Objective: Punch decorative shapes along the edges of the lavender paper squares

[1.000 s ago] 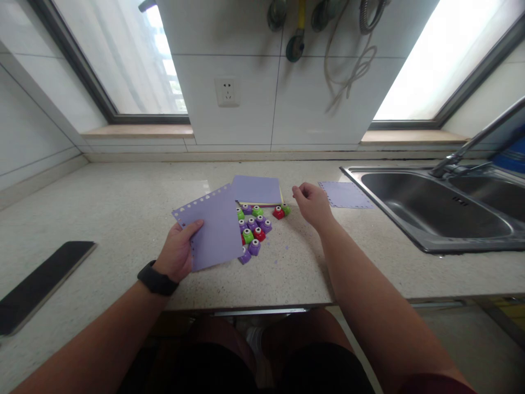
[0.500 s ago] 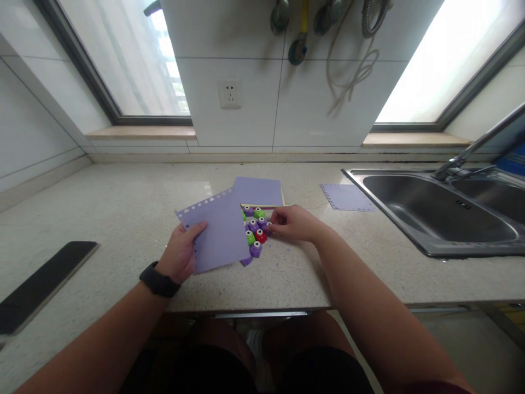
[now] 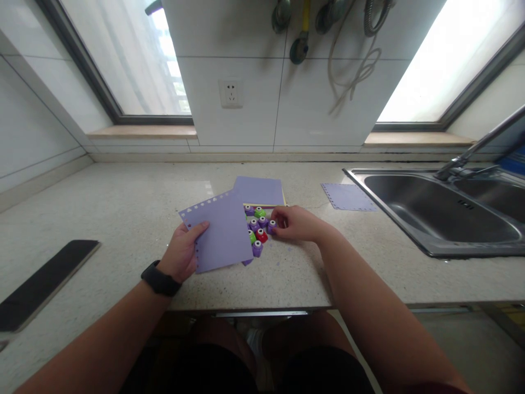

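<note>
The left hand (image 3: pixel 186 246) pinches a rectangular lilac paper sheet (image 3: pixel 221 232), small holes punched along its top and left edges. The right hand (image 3: pixel 297 223) pinches a small purple plastic punch (image 3: pixel 271 227), the dark mark on its white top too small to read, beside similar purple, green and red plastic punches (image 3: pixel 261 236) on the speckled pale stone counter (image 3: pixel 295 276).

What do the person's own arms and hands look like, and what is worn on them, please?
The left hand and right hand are both ungloved. A dark, black-looking watch-style band circles the left wrist; the right wrist is bare. Both forearms are uncovered, and a dark maroon sleeve edge just shows on the right arm.
</note>
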Demonstrator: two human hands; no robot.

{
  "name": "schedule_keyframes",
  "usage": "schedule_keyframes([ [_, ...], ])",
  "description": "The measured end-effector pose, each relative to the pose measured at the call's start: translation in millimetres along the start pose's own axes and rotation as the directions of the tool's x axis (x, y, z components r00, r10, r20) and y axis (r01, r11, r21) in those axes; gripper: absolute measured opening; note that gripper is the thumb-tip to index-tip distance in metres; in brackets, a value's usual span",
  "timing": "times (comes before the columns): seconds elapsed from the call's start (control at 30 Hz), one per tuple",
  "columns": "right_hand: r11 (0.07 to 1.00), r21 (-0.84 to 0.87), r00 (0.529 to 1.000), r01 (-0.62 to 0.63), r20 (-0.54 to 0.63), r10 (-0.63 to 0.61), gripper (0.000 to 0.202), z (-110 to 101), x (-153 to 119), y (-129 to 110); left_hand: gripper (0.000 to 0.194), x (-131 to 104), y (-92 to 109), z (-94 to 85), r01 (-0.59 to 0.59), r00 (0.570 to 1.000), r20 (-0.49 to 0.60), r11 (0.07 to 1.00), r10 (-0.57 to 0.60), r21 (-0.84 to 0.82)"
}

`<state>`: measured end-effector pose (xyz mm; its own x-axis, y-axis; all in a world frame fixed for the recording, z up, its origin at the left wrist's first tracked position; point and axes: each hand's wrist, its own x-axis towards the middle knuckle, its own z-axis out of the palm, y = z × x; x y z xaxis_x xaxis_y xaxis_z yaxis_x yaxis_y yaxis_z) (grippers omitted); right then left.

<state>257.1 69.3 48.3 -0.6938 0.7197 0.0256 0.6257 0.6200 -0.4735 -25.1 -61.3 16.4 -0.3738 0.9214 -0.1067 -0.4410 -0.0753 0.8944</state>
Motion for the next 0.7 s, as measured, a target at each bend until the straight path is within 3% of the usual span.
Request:
schedule_keyframes([
  [0.1, 1.0, -0.016, 0.999, 0.019, -0.033, -0.019, 0.02, 3, 2, 2, 0.045, 0, 0, 0.1, 0.001, 1.0, 0.02, 1.0, -0.001, -0.005],
  [0.27, 0.995, -0.085, 0.979, 0.058, -0.188, -0.073, 0.03, 18, 10, -3, 0.046, -1, 0, 0.8, 0.009, 0.998, 0.056, 1.0, -0.009, -0.006],
  [0.53, 0.982, -0.168, 0.98, 0.089, -0.163, -0.117, 0.025, 27, 17, -7, 0.044, -2, -1, 0.5, 0.005, 0.997, 0.071, 1.0, -0.006, 0.008],
  [0.7, 0.995, -0.071, 0.973, 0.066, -0.218, -0.08, 0.018, 22, 16, -6, 0.041, -2, 0, 1.6, 0.003, 0.997, 0.075, 1.0, -0.005, 0.015],
])
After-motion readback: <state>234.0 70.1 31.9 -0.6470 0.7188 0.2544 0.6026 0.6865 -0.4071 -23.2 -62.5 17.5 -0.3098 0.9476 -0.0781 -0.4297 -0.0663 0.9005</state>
